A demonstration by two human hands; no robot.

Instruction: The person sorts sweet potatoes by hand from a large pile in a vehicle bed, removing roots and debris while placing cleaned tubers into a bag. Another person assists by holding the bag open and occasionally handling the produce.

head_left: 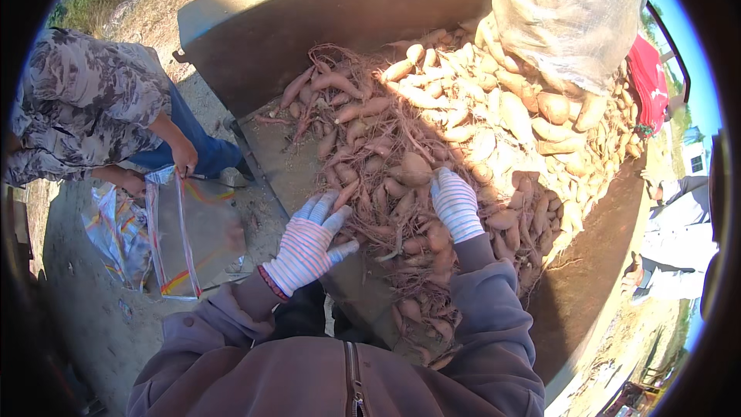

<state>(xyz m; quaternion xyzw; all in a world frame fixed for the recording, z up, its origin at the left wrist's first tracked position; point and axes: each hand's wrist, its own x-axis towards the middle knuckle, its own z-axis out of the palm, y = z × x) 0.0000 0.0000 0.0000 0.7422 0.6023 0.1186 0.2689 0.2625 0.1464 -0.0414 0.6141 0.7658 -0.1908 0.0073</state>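
We're holding our left hand [306,245] open, can't tell whether our right hand [457,207] is gripping, and are figuring on firm, kinda bruisable sweet potatoes [415,170] best cupped round the middle.

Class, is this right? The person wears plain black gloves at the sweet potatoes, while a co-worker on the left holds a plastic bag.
No: the head view shows white, striped gloves at the sweet potatoes; the co-worker on the left holds a plastic bag.
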